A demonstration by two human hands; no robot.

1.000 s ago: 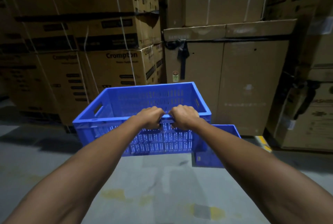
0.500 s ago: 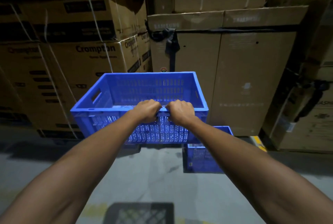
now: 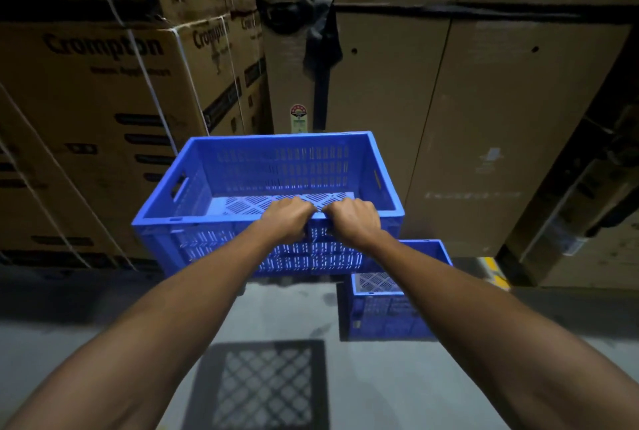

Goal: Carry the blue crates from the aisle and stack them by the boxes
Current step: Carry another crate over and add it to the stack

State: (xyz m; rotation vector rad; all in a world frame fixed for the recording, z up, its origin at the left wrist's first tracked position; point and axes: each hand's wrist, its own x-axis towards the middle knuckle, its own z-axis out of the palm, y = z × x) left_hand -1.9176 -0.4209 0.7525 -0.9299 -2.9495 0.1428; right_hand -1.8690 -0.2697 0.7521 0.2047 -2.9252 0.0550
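Observation:
An empty blue slotted crate (image 3: 221,243) hangs in the air in front of me, held level above the floor. My left hand (image 3: 287,217) and my right hand (image 3: 354,220) grip its near rim side by side, fingers curled over the edge. A second blue crate (image 3: 383,312) rests on the grey floor, lower right of the carried one and partly hidden behind my right forearm. It stands close to a tall brown carton (image 3: 449,125).
Strapped Crompton cartons (image 3: 96,91) are stacked on the left, Samsung cartons straight ahead, more boxes (image 3: 594,208) on the right. A yellow floor marking (image 3: 492,270) shows by the right boxes. The carried crate's grid shadow (image 3: 262,384) falls on the concrete below.
I have come closer to the boxes with the crate held in both hands. The cartons and the floor crate look larger, and the crate's shadow has spread on the floor.

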